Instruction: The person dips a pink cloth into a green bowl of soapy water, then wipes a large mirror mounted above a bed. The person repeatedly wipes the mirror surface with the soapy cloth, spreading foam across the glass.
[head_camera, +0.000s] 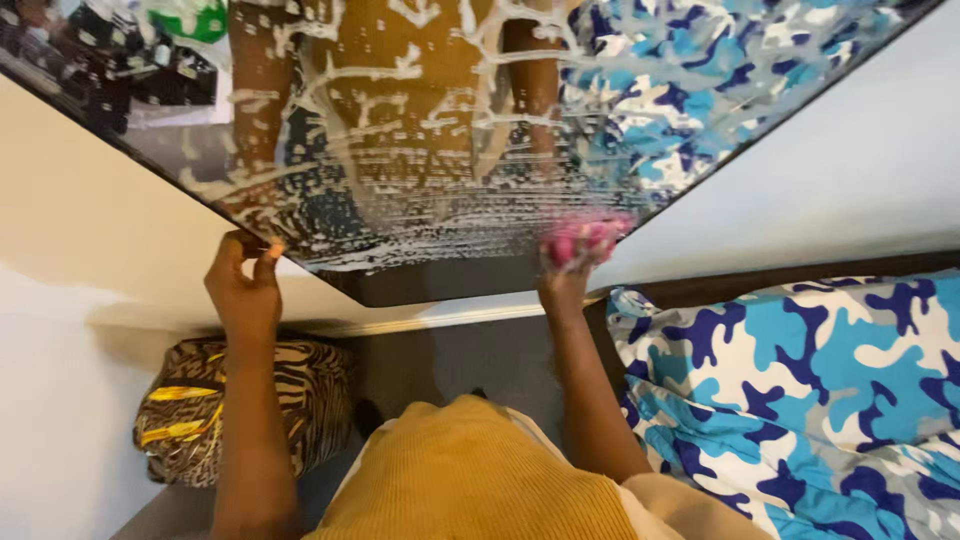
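Bedroom wall mirror (420, 200) streaked with soapy foam, left hand (245, 290) gripping its edge, right hand (572, 262) clutching pink sponge (585, 238)

It was a bedroom in a home: a bed with a blue, white and grey camouflage-patterned cover (800, 390) stood beside a soap-streaked wall mirror (420, 130), near a zebra-striped fabric bag (190, 410).

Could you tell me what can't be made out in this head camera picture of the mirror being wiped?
- Pink cleaning pad in the right hand, head view: motion blur hides its kind and how the fingers grip it.
- Mirror: its top is cut off by the upper edge; white suds streak the reflection.
- Left hand at the mirror's edge: fingertips hidden behind the frame.
- Striped bag: partly hidden by the left forearm.
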